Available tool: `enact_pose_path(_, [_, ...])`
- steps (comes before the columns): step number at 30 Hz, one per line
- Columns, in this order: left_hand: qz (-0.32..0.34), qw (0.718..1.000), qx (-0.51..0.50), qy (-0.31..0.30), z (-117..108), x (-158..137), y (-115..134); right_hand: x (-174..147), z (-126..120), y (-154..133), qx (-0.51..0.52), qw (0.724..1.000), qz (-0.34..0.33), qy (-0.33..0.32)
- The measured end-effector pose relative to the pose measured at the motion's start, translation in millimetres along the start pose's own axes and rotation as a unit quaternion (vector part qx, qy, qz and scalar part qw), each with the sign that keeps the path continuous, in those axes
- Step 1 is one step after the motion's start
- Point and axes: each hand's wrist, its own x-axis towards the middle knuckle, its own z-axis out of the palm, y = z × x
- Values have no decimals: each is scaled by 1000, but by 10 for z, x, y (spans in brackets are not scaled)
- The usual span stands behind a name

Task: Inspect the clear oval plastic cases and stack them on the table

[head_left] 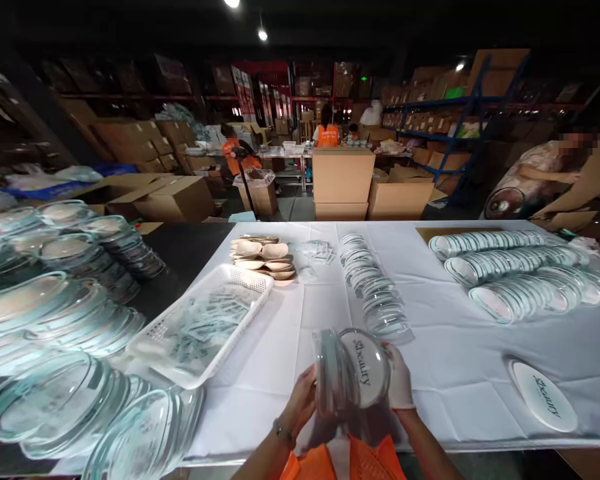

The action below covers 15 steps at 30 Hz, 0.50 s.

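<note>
Near the table's front edge, my left hand (301, 399), a band on its wrist, grips the left side of a stack of clear oval plastic cases (330, 373). My right hand (399, 379), in a white glove with bare fingertips, closes on the right edge of the case (364, 367) facing me, which has dark lettering on white. Beyond the stack, a row of similar clear cases (373, 280) leans on the white cloth. To the right lies a single white oval piece (543, 395) with the same lettering.
A white plastic basket (266, 280) holds many small flat packets. Beige scoop-shaped pieces (263, 257) are piled behind it, beside loose packets (317, 251). Stacked cases (55, 313) crowd the left; more rows (510, 293) stand right. Cartons (343, 175) and other people are beyond the table.
</note>
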Motion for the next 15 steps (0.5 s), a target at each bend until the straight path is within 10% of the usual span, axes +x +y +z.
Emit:
enact_pose_path(5, [-13, 997, 50, 61, -325, 4, -105, 5, -315, -150, 102, 991, 67, 57])
enact_pose_path(15, [93, 920, 252, 285, -673, -162, 99, -292, -492, -714, 36, 997, 16, -60])
